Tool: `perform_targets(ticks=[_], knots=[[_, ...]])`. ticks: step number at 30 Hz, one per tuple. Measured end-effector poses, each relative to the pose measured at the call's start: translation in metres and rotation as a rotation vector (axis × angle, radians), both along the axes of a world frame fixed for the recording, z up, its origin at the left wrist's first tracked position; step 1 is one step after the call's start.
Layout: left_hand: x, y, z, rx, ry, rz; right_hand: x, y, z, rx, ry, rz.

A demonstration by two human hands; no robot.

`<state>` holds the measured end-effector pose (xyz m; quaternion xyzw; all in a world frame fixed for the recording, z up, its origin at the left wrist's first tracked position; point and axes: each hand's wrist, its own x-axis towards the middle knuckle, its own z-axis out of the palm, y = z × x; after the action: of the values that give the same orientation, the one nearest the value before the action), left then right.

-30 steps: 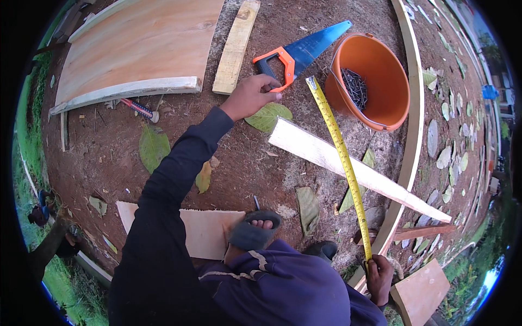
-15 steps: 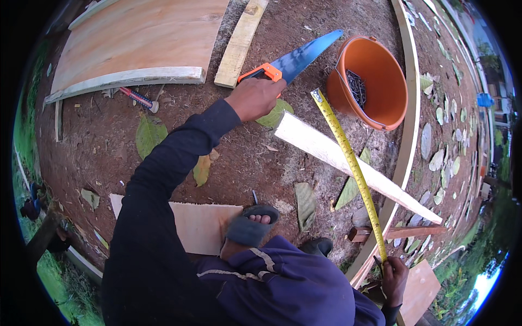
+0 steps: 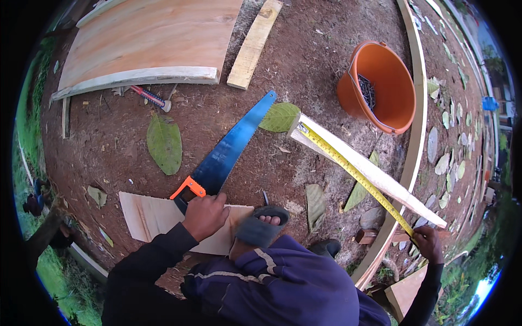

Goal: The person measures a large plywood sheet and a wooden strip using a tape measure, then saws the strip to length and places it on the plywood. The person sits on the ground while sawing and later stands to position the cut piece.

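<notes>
My left hand (image 3: 206, 218) grips the handle of a hand saw (image 3: 232, 145) with a blue blade and orange-and-black handle; the blade points away from me. At the far right, my right hand (image 3: 428, 244) is closed on a yellow tape measure (image 3: 353, 173). The pulled-out tape runs along a pale wooden board (image 3: 375, 178), its hooked end near the board's far left end. The tape's case is hidden by my fingers. Below the saw handle, a plywood piece (image 3: 144, 214) lies on the ground beside my sandalled foot (image 3: 262, 228).
An orange bucket (image 3: 356, 89) holding nails (image 3: 366, 91) stands beyond the board. A long timber (image 3: 417, 108) runs down the right side. A large plywood panel (image 3: 147, 41), a short timber (image 3: 254, 46) and a hammer (image 3: 152, 99) lie at the far left. Leaves (image 3: 164, 142) dot the soil.
My left hand has brought the saw back toward me, from beside the bucket to above the plywood piece. My right hand has moved up and right, and the tape now lies along the board.
</notes>
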<state>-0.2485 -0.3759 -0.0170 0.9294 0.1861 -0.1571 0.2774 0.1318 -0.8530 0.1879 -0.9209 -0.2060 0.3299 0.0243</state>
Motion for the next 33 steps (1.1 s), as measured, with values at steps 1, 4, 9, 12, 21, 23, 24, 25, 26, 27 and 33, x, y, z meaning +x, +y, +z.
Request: perform_targets(ticks=[1, 4, 9, 12, 21, 23, 24, 25, 26, 27, 33], knots=[[0.009, 0.001, -0.001, -0.004, -0.071, 0.029, 0.005, 0.0, -0.001, 0.001, -0.016, 0.029], [0.033, 0.005, -0.001, -0.002, -0.21, 0.07, 0.018, -0.003, -0.006, 0.07, -0.055, 0.249], [0.054, 0.001, 0.003, -0.032, -0.205, 0.11, 0.029, -0.003, -0.019, 0.173, -0.133, 0.334], [0.07, -0.002, 0.017, -0.079, -0.173, 0.143, 0.039, 0.006, -0.025, 0.126, -0.11, 0.289], [0.146, -0.003, 0.077, -0.044, -0.475, 0.057, 0.073, -0.021, -0.071, 0.095, -0.246, 0.211], [0.175, -0.018, 0.099, 0.088, -0.612, -0.116, 0.075, -0.045, -0.078, 0.015, -0.236, 0.132], [0.184, -0.026, 0.105, 0.071, -0.612, -0.129, 0.075, -0.044, -0.081, -0.018, -0.235, 0.113], [0.195, -0.036, 0.108, 0.085, -0.654, -0.208, 0.072, -0.046, -0.082, -0.061, -0.233, 0.086], [0.208, -0.047, 0.11, 0.097, -0.695, -0.287, 0.071, -0.052, -0.09, -0.017, -0.248, 0.072], [0.22, -0.057, 0.111, 0.107, -0.734, -0.368, 0.071, -0.059, -0.098, 0.027, -0.261, 0.056], [0.263, -0.098, 0.081, 0.258, -0.739, -0.592, 0.077, -0.057, -0.121, 0.015, -0.417, 0.09]])
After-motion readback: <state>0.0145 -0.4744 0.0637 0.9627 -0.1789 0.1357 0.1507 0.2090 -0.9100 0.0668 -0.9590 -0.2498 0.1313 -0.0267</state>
